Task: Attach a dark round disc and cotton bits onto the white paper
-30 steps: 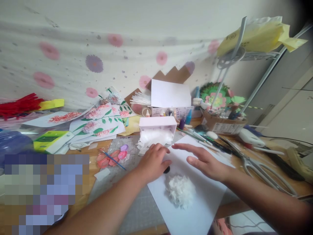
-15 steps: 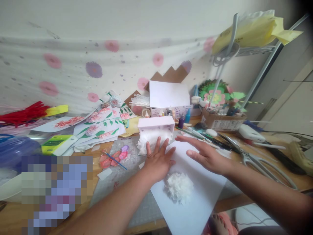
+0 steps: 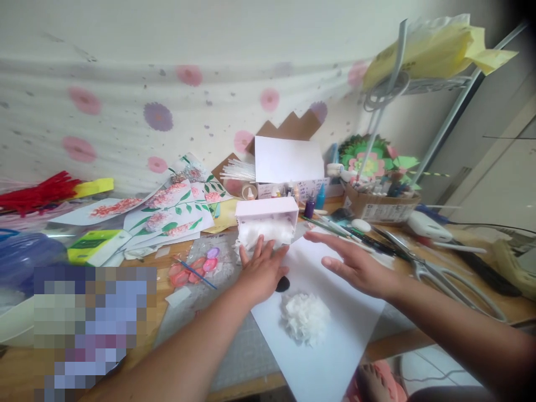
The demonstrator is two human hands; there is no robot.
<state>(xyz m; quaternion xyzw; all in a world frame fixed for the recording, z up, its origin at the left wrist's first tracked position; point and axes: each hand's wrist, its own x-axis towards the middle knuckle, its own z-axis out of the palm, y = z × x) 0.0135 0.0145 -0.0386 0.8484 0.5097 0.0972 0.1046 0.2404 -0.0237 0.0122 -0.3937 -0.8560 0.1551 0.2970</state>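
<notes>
My left hand (image 3: 262, 273) is open, its fingers spread and reaching to the white tissue-like material (image 3: 266, 230) that fills a small pinkish-white box (image 3: 267, 207). Whether the fingertips press on it I cannot tell. By the thumb lies a round black piece (image 3: 283, 284), partly hidden by the hand. My right hand (image 3: 358, 262) is open too, hovering above the right part of a white paper sheet (image 3: 326, 371) with nothing in it. On the sheet, nearer to me, sits a ruffled white puff (image 3: 305, 319).
A grey cutting mat (image 3: 234, 357) lies under the sheet. To its left are a paint palette (image 3: 195, 272) with a blue brush, and flower paintings (image 3: 176, 209). Large scissors (image 3: 444, 279), pens and a cardboard box (image 3: 381, 209) of supplies occupy the right.
My left hand has shifted slightly left and its fingers have drawn a little closer together. The round black piece has come into sight beside it. The right hand stays nearly still.
</notes>
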